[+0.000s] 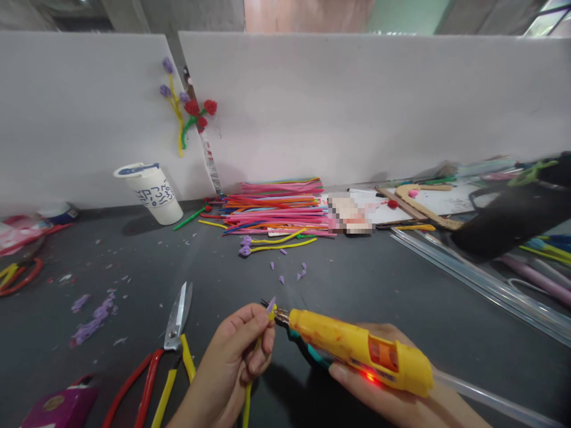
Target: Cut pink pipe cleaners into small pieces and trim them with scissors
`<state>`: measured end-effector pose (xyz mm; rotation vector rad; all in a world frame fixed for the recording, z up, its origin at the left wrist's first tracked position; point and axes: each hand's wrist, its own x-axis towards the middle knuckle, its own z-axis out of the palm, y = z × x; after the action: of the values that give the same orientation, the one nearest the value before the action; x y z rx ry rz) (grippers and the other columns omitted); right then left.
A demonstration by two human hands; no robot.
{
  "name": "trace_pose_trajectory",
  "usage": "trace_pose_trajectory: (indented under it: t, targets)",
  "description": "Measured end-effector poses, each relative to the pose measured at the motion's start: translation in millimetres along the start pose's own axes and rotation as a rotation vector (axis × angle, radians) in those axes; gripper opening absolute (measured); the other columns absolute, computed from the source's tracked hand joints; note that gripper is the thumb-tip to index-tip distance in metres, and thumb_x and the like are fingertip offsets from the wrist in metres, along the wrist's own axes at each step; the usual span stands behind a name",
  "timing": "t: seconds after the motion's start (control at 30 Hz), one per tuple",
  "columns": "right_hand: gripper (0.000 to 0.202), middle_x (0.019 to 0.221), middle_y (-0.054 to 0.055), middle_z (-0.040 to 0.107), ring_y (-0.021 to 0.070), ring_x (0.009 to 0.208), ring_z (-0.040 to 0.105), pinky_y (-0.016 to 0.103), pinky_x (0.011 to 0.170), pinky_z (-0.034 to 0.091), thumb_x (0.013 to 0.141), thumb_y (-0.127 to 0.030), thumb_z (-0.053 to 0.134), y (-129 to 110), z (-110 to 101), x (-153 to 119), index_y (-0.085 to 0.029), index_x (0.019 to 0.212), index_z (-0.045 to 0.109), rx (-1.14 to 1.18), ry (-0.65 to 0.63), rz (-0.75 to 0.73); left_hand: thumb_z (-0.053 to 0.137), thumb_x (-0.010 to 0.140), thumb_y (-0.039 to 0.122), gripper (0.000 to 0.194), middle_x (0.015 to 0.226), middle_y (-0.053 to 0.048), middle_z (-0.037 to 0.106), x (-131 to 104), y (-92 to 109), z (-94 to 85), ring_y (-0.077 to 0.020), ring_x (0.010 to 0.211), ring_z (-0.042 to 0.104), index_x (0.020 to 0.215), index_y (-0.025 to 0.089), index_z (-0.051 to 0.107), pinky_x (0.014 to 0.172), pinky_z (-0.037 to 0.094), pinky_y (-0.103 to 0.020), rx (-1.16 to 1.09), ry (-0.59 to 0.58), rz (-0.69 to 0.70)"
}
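My left hand (245, 348) pinches a yellow pipe cleaner (247, 401) near its top, where a small purple petal (270, 305) stands up. My right hand (383, 386) is wrapped round a yellow hot glue gun (343, 339) with a red light lit on its side. A clear glue stick (495, 398) sticks out of its back. The nozzle meets the yellow tip beside the petal; whether glue is coming out I cannot tell. Beyond the hands lie several loose purple petals (282, 279) and finished purple buds (245, 245) on yellow stems.
Red-and-yellow-handled scissors (176, 321) lie open at left, near purple scraps (96, 321). A white cup (156, 193) stands before the white partition (357, 107). Pipe cleaners (276, 214) are heaped at the back. Clear glue sticks (482, 285) and a black bottle (504, 208) are at right.
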<state>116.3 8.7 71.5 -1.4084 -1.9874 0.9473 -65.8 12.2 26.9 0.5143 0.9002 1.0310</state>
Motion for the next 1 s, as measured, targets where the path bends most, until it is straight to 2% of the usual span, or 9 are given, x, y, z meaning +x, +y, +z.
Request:
trace_pose_trajectory:
  t: [0.1,0.2,0.27,0.37,0.5,0.6,0.7,0.8,1.0]
  targets:
    - [0.015,0.052,-0.001,0.056,0.0140,0.047,0.052,0.024,0.049,0.045,0.068,-0.027,0.051,0,2,0,-0.025,0.058,0.062,-0.018,0.054,-0.020,0.048,0.079,0.024,0.021,0.051,0.004,0.045,1,0,0.6,0.0007,0.035,0.022,0.060,0.014,0.044,0.035,0.012,-0.016,0.017,0.005,0.011]
    - [0.013,0.052,0.000,0.057,0.0151,0.049,0.053,0.025,0.051,0.045,0.067,-0.027,0.052,3,5,1,-0.024,0.058,0.062,-0.032,0.033,-0.018,0.047,0.079,0.024,0.022,0.049,0.005,0.044,1,0,1.3,0.0004,0.034,0.022,0.060,0.014,0.044,0.035,0.011,-0.016,0.035,0.006,0.015]
    - [0.013,0.056,0.000,0.059,0.0158,0.052,0.055,0.025,0.051,0.045,0.067,-0.027,0.052,5,7,2,-0.023,0.063,0.063,0.021,0.011,0.027,0.046,0.079,0.024,0.023,0.049,0.005,0.044,1,0,0.8,0.0003,0.035,0.021,0.059,0.014,0.044,0.035,0.011,-0.016,0.039,0.004,0.008]
    - [0.017,0.063,0.001,0.061,0.0153,0.056,0.056,0.023,0.050,0.045,0.070,-0.033,0.050,11,5,5,-0.020,0.073,0.062,0.170,0.059,0.135,0.046,0.079,0.025,0.021,0.051,0.005,0.045,2,0,-1.1,0.0001,0.035,0.021,0.061,0.014,0.044,0.035,0.011,-0.016,0.043,0.010,0.007]
    - [0.019,0.050,-0.003,0.050,0.0119,0.046,0.049,0.022,0.043,0.040,0.072,-0.038,0.050,28,-4,11,-0.020,0.070,0.053,0.137,0.063,0.266,0.045,0.079,0.028,0.022,0.050,0.006,0.044,5,0,-1.8,-0.0001,0.034,0.021,0.062,0.014,0.045,0.034,0.013,-0.015,0.098,0.044,0.033]
    - [0.011,0.064,-0.003,0.052,0.0116,0.056,0.049,0.023,0.054,0.040,0.069,-0.028,0.053,45,-6,19,-0.020,0.075,0.048,0.058,0.026,0.150,0.047,0.078,0.030,0.019,0.053,0.004,0.049,7,0,0.6,-0.0012,0.035,0.029,0.067,0.014,0.049,0.033,0.017,-0.014,0.181,0.081,0.055]
    - [0.011,0.067,-0.003,0.048,0.0114,0.058,0.047,0.023,0.054,0.037,0.067,-0.017,0.048,58,3,27,-0.021,0.075,0.041,-0.042,-0.023,0.136,0.048,0.077,0.032,0.018,0.054,0.002,0.053,7,-2,3.1,-0.0033,0.037,0.036,0.073,0.015,0.051,0.035,0.024,-0.014,0.228,0.039,0.037]
    - [0.015,0.071,-0.002,0.044,0.0111,0.061,0.044,0.023,0.055,0.034,0.064,-0.008,0.044,62,17,30,-0.020,0.068,0.036,-0.129,0.028,0.052,0.048,0.077,0.032,0.018,0.053,0.002,0.053,6,-4,3.5,-0.0033,0.037,0.036,0.074,0.015,0.051,0.036,0.026,-0.014,0.220,0.006,0.029]
    - [0.018,0.074,-0.002,0.040,0.0112,0.063,0.040,0.021,0.056,0.032,0.066,-0.011,0.046,54,40,34,-0.021,0.069,0.031,-0.069,0.051,-0.094,0.051,0.075,0.029,0.018,0.064,0.001,0.055,8,-2,-0.5,-0.0024,0.041,0.038,0.068,0.013,0.051,0.037,0.025,-0.014,0.108,0.120,0.163]
